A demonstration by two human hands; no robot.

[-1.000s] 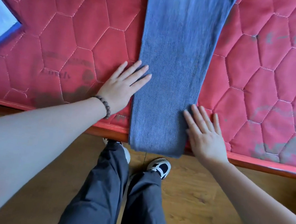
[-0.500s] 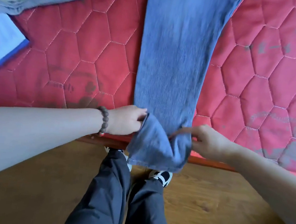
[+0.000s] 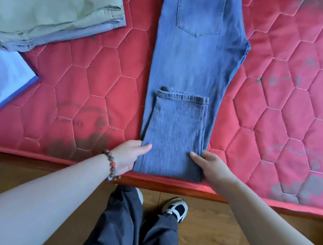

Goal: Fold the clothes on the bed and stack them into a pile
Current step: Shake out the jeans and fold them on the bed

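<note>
Blue jeans [image 3: 195,62] lie lengthwise on the red quilted mattress [image 3: 101,80], back pocket up. Their leg ends are folded back over the legs, with the hems [image 3: 182,96] lying across the middle. My left hand [image 3: 127,155] grips the left side of this fold near the bed's front edge, thumb on top and fingers hidden under the cloth. On the right side my right hand [image 3: 214,167] holds it the same way. A folded stack of olive and grey clothes [image 3: 49,8] sits at the top left.
A pale blue and white cloth [image 3: 1,83] lies at the left edge of the mattress. The bed's wooden rail [image 3: 169,188] runs along the front, with wooden floor [image 3: 214,239] below. My legs and shoes stand close to the rail.
Both hands went from lying flat beside the jeans to taking the leg ends, and have turned them up and over onto the legs. The hands now hold the new fold at the bed's edge.
</note>
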